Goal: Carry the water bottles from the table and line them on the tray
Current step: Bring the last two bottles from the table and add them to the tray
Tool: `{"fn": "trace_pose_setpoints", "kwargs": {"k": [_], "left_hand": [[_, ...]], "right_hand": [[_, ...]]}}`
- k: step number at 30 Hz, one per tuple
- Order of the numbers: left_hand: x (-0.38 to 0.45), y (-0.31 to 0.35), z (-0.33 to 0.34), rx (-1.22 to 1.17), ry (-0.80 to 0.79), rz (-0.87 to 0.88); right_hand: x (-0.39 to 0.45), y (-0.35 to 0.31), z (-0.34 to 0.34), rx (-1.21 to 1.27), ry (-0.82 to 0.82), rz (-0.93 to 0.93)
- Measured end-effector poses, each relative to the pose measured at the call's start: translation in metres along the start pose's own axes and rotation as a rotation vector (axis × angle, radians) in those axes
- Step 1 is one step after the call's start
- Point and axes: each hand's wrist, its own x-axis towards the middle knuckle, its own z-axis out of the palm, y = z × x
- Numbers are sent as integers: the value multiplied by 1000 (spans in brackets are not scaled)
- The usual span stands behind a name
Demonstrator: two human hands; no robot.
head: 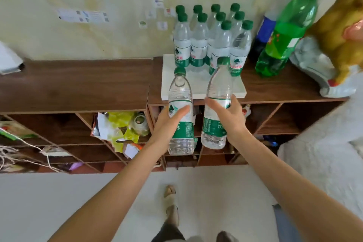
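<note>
Head view first, and the only one: I see both hands out in front of a brown shelf unit [78, 82], each carrying a water bottle. My left hand [167, 124] is wrapped around the green label of the left bottle [180, 116], thumb across the front. My right hand [227, 116] grips the right bottle [216, 108] at its label band too, fingers curled round the far side. Both bottles are upright, tilted slightly away, held in the air just short of the white tray [172, 84] on the shelf top.

On the tray a cluster of ten or so green-capped bottles [212, 45] already stands in rows toward the back; I think the front strip is bare, though the held bottles hide part of it. A large green soda bottle [284, 31] stands just beside the tray on the right.

These look full, so I judge them moderately heavy, with thin plastic walls that give under a squeeze and smooth film that may slip. The label waist seems the best place to hold: firm enough, near the balance point, and it leaves the base free to set down flat.
</note>
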Motion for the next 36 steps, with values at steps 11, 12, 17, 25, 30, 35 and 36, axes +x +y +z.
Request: {"fn": "trace_pose_setpoints", "kwargs": {"k": [11,12,17,25,30,35,36], "left_hand": [[156,58,-25,-35,44,352],[164,58,-23,-31,48,375],[194,48,-18,-8,39,461],[213,51,-6,25,-3,507],[215,49,-17,102,-90,477],[221,29,-33,242,-149,358],[222,27,-35,264,-155,341]], "right_hand": [[122,-35,73,-86,123,-169],[130,-33,76,-101,129,-178],[163,-25,83,-181,108,-195],[190,-25,84,-221,48,-217],[189,-15,67,-367,-57,-229],[185,17,63,-543,-54,-149],[186,22,66,-568,-40,-133]]}}
